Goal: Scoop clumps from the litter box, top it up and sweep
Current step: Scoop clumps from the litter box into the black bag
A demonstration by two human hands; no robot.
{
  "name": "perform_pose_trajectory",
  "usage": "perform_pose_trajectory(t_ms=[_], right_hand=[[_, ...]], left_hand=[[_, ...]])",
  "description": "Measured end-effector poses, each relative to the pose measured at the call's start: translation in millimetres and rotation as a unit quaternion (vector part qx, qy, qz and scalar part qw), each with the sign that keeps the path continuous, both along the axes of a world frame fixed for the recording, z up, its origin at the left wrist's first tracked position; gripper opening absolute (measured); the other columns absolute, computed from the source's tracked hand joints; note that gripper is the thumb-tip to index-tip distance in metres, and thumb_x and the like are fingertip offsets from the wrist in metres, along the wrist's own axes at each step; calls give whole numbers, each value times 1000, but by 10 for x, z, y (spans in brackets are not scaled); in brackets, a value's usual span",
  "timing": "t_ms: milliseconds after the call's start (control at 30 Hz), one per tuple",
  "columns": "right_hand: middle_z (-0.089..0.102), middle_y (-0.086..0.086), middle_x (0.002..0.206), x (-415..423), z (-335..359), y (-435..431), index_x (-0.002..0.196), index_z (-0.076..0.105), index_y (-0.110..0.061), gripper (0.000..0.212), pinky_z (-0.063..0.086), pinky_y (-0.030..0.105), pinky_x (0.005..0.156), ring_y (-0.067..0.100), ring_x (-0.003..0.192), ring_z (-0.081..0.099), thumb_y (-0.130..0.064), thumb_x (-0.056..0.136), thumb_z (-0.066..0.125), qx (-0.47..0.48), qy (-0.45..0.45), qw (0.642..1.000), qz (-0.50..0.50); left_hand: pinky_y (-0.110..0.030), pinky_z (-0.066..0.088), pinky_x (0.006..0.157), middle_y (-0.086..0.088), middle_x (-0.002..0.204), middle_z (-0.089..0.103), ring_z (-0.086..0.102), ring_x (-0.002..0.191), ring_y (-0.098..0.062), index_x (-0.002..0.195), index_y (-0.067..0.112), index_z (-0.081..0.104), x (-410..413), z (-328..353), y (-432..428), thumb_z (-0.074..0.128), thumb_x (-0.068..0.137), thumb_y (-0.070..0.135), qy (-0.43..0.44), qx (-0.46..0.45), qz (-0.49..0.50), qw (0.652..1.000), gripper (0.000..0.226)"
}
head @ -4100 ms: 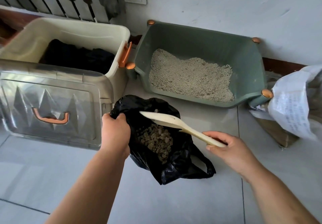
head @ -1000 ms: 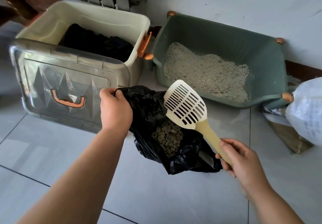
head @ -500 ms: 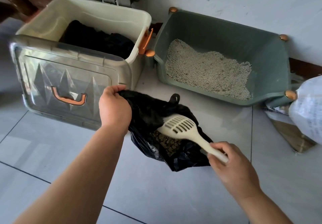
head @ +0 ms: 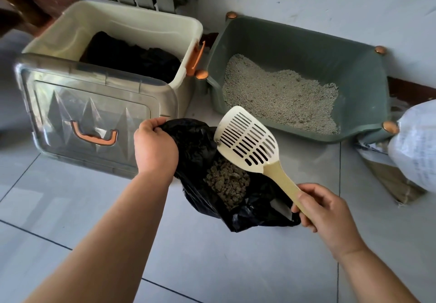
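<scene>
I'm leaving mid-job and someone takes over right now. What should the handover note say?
Left hand grips the rim of the black bag, holding it open on the floor.
Right hand grips the scoop by its handle, head empty above the bag.
Clumps are in the bag; litter box sits behind, litter spread unevenly.
Done: some scooping. Left: any further clumps, top up, sweep.

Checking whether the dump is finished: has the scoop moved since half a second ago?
Yes. The scoop has risen out of the black bag, toward the litter box.
</scene>
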State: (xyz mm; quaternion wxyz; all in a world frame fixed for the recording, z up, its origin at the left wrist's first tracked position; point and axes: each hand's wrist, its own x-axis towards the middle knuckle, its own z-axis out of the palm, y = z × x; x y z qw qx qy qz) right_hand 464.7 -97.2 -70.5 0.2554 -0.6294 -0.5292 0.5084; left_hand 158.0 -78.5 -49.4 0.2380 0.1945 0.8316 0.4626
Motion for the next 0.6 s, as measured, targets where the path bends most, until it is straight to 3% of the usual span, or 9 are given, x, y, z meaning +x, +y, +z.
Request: perform_pose_trajectory(t_ms=[133,300,433,533,600], right_hand=[[64,15,63,22,-75,7,91,67,-5,14,33,26,43,22,47,46,-8,93,54,-47,29,998,-11],[61,17,61,21,-68,69,86,66,-3,18,32,25,43,22,45,44,-8,94,51,-57,56,997,-4],[62,12,60,53,-76,96,84,67,-12,14,35,28,46,21,47,45,-8,92,56,-21,18,1000,12],[65,3,67,78,-85,61,83,67,-30,14,46,30,53,17,54,53,-16,86,65,26,-46,998,44],[67,-6,74,88,-65,26,85,64,-39,18,51,31,58,15,64,61,-21,82,69,46,-86,994,55]], left_hand=[[-33,49,75,-3,115,64,59,79,-14,120,18,62,-29,13,-8,43,99,21,-3,-20,-7,1000,29],[-43,56,90,-5,122,59,63,94,-20,118,20,64,-52,63,-83,56,87,39,33,-86,-76,993,37],[-48,48,103,-5,133,43,52,120,-28,135,16,51,-93,169,-187,66,79,62,75,-148,-111,980,74],[-50,39,109,-10,155,23,28,144,-32,153,9,23,34,172,-245,70,71,72,165,-250,-187,936,114],[-50,33,114,-11,163,7,14,150,-34,158,12,2,140,73,-282,72,69,73,222,-293,-239,899,128]])
